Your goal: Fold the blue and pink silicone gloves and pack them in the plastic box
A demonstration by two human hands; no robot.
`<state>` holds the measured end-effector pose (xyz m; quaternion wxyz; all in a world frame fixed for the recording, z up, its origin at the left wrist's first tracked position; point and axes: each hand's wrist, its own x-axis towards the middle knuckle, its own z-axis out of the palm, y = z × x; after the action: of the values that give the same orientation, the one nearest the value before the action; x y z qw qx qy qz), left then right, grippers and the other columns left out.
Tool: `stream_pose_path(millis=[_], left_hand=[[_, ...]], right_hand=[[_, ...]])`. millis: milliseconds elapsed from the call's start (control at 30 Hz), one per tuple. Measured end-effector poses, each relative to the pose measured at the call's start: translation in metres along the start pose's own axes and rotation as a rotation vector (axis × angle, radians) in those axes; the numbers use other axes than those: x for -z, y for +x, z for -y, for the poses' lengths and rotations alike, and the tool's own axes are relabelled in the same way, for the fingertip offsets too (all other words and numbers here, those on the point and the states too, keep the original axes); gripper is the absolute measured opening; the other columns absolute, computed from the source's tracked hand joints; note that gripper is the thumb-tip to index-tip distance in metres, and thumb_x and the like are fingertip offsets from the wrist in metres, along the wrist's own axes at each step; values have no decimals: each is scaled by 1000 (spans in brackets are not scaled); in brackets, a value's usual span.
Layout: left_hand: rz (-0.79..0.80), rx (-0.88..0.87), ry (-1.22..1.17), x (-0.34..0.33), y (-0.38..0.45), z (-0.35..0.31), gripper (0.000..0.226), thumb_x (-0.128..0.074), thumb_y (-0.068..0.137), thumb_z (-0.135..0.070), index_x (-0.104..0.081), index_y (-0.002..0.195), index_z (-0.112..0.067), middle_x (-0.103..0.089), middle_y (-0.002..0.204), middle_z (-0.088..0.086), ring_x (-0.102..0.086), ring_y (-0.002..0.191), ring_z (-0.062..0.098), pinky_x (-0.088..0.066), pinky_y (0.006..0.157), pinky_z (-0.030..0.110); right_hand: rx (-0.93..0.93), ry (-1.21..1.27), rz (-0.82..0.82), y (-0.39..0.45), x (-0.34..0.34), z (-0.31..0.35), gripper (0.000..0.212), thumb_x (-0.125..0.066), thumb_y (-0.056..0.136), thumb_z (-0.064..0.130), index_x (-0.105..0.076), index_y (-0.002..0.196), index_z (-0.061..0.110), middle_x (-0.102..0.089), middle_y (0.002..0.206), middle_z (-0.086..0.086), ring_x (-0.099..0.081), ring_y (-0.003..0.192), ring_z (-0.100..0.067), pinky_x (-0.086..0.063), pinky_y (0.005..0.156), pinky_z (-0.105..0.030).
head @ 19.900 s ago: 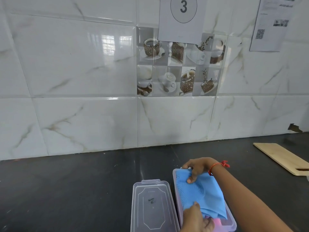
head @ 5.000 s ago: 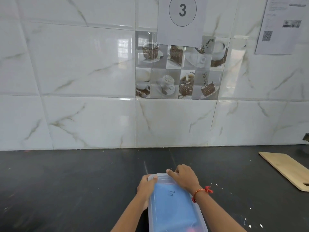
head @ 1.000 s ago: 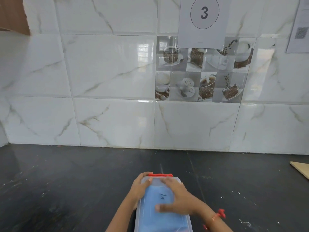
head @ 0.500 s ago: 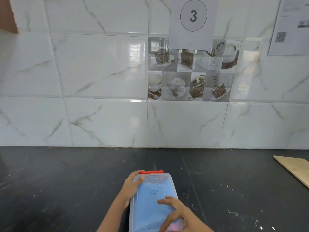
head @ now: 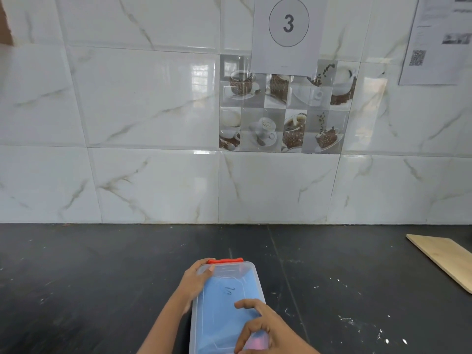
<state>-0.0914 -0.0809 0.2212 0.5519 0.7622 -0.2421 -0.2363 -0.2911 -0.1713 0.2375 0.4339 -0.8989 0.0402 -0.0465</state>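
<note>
Left hand [head: 194,280] fingers curled; right hand [head: 260,325] fingers loosely bent.

Black counter [head: 102,290]: plastic box [head: 224,315], probably wooden board [head: 444,259].

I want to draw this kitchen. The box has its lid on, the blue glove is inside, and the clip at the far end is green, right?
Nearly. The head view shows the clip at the far end of the plastic box is red, not green. The lid is on and the blue glove shows through it.
</note>
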Motion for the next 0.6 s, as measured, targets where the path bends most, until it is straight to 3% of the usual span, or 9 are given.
stream_pose_path(millis=[133,233,300,367,433,467,600], left_hand=[[-6,6,324,-7,-1,-11,50,-34,100,-36,-25,146,-20,-43,145,11,-45,129,28,-36,107,35],[-1,8,501,-10,-8,-13,66,-32,98,-43,0,151,-21,-38,149,12,-40,135,29,-33,109,38],[-23,-11,562,-9,-15,-10,69,-33,98,-43,4,151,-19,-39,147,11,-43,132,26,-36,107,37],[-34,-41,588,-9,-23,-4,68,-33,98,-44,1,151,-18,-39,146,8,-43,131,23,-37,106,35],[-65,-81,649,-7,-28,0,66,-33,97,-45,-5,151,-18,-39,146,6,-43,131,20,-38,107,32],[-87,-90,704,-5,-29,1,66,-32,97,-46,-8,150,-17,-37,147,5,-41,132,20,-37,109,33],[-218,-75,929,-2,-31,-8,68,-26,96,-53,-8,151,-18,-14,158,7,-16,146,24,-13,120,40]], right_hand=[[-24,-46,-126,3,-7,-7,43,-61,46,81,-62,80,54,-21,138,34,-20,135,8,-21,113,-20],[-72,1,-191,7,-11,-7,74,-66,41,79,-47,110,63,3,146,25,5,141,-2,-10,120,-37],[-103,80,-173,13,-14,-5,91,-69,40,77,-33,122,61,11,145,21,15,140,-5,-9,119,-37],[-112,115,-165,20,-14,-6,97,-69,37,79,-32,124,56,10,144,21,-1,141,-6,-21,116,-23],[-113,124,-155,28,-13,-8,99,-67,32,82,-33,122,53,8,139,23,-13,131,-1,-29,102,-3],[-114,130,-148,32,-13,-9,99,-66,31,83,-34,120,53,7,139,23,-14,130,-1,-31,100,-2],[-128,118,-127,49,-14,-14,95,-62,31,87,-33,116,56,5,151,16,-13,141,-11,-29,114,-30]])
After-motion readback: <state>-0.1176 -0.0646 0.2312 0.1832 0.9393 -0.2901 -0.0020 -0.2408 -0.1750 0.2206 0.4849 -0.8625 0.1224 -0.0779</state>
